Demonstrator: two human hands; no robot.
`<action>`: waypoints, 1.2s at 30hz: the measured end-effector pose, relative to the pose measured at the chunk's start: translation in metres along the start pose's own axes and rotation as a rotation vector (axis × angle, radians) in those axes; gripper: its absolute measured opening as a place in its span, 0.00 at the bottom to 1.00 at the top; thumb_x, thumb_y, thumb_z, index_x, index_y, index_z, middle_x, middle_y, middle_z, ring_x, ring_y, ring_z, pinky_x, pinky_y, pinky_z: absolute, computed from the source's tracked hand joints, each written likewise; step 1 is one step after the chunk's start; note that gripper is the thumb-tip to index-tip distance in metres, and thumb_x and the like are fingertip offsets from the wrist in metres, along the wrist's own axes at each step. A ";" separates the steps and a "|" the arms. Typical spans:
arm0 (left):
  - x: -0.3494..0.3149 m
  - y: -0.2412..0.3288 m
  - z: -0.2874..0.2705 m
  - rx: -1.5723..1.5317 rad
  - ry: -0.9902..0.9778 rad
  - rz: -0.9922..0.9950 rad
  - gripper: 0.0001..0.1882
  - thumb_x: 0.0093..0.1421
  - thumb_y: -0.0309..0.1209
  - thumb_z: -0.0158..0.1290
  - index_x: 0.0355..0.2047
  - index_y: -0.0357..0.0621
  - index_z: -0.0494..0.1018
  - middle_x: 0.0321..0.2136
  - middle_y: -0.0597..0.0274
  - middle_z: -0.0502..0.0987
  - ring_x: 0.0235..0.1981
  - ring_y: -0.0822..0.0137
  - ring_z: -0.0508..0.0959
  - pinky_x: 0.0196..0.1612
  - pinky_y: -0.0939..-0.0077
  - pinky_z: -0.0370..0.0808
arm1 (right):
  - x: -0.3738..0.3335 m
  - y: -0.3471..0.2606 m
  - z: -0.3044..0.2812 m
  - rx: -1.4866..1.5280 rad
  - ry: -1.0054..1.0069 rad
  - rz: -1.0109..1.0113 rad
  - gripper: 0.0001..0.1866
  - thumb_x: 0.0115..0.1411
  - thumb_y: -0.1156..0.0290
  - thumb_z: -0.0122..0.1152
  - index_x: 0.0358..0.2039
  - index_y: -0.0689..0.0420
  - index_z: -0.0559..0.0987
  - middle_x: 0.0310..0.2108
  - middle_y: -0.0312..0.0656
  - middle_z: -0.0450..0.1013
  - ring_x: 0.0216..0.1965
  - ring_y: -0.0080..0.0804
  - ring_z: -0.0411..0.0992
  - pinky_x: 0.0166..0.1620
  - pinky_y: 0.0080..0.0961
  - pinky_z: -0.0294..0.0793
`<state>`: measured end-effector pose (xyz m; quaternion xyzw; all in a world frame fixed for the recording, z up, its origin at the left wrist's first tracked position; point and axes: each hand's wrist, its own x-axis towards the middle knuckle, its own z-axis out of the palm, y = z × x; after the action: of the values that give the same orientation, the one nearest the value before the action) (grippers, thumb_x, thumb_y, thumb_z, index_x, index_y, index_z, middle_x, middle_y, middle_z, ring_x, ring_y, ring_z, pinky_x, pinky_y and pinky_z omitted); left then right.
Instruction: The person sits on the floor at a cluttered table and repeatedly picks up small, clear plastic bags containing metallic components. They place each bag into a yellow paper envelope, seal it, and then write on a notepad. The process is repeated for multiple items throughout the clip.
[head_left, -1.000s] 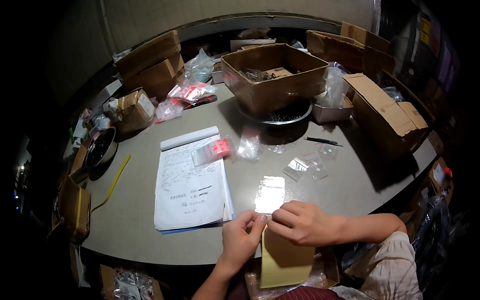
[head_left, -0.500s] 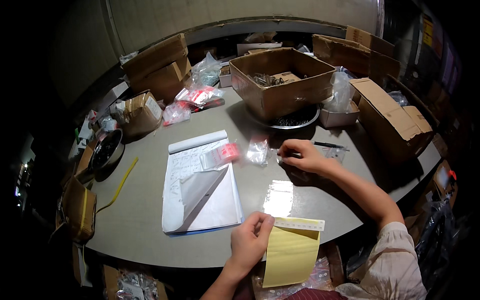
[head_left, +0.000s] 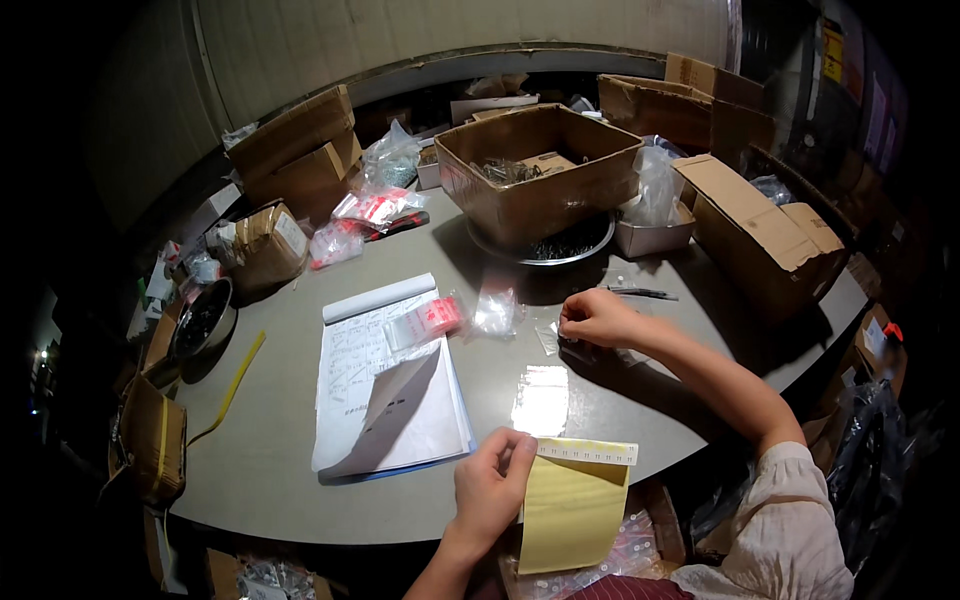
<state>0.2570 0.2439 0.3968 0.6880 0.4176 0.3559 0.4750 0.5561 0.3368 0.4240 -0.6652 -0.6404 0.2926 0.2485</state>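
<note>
My left hand (head_left: 495, 482) pinches the upper left corner of a yellow label sheet (head_left: 570, 515), which hangs over the table's near edge. A strip of small white printed labels runs along its top. My right hand (head_left: 608, 322) is closed, thumb and fingertips together low over the table; what they hold, if anything, is hidden. A small clear plastic bag (head_left: 548, 338) lies beside those fingertips. Further left are more clear bags (head_left: 495, 312) and a red-and-clear bag stack (head_left: 424, 322) on a notepad (head_left: 340, 420) with a lifted page.
A black pen (head_left: 643, 293) lies beyond my right hand. At the back, a large open carton (head_left: 545, 200) sits over a metal bowl (head_left: 600, 240) of dark small parts. Another carton (head_left: 765, 215) stands right. A yellow strap (head_left: 232, 385) and a second bowl (head_left: 202, 318) are left.
The whole view has shifted slightly. My right hand has moved a little right and toward me from the clear bags. The notepad's lifted page has changed its curl. My left hand keeps the sheet.
</note>
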 end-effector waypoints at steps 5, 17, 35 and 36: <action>-0.001 0.001 -0.001 0.004 0.002 0.002 0.12 0.71 0.36 0.58 0.39 0.39 0.80 0.25 0.58 0.85 0.26 0.75 0.82 0.32 0.76 0.76 | 0.010 0.001 -0.003 -0.409 -0.017 -0.053 0.18 0.58 0.58 0.71 0.36 0.63 0.84 0.30 0.51 0.82 0.35 0.43 0.82 0.39 0.40 0.79; -0.001 -0.007 0.002 -0.043 0.014 0.023 0.11 0.71 0.36 0.59 0.39 0.40 0.80 0.26 0.57 0.85 0.26 0.71 0.84 0.31 0.74 0.77 | 0.059 0.005 -0.003 0.146 -0.003 -0.074 0.11 0.55 0.71 0.68 0.37 0.62 0.84 0.33 0.41 0.82 0.37 0.28 0.79 0.43 0.28 0.78; -0.002 -0.001 0.000 0.008 0.024 0.038 0.11 0.71 0.37 0.59 0.39 0.41 0.80 0.24 0.59 0.83 0.24 0.73 0.82 0.30 0.75 0.76 | 0.012 -0.002 0.008 -0.153 0.286 -0.424 0.12 0.59 0.80 0.64 0.44 0.62 0.77 0.33 0.45 0.78 0.34 0.35 0.79 0.38 0.31 0.77; -0.002 -0.001 -0.001 0.023 0.016 0.023 0.11 0.71 0.37 0.59 0.39 0.40 0.80 0.24 0.59 0.84 0.25 0.72 0.82 0.30 0.75 0.76 | 0.010 -0.006 0.007 -0.069 0.219 -0.383 0.12 0.59 0.80 0.63 0.45 0.63 0.77 0.33 0.44 0.78 0.34 0.32 0.79 0.38 0.29 0.77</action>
<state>0.2552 0.2423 0.3958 0.6952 0.4175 0.3621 0.4596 0.5467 0.3465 0.4225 -0.5675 -0.7338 0.1440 0.3445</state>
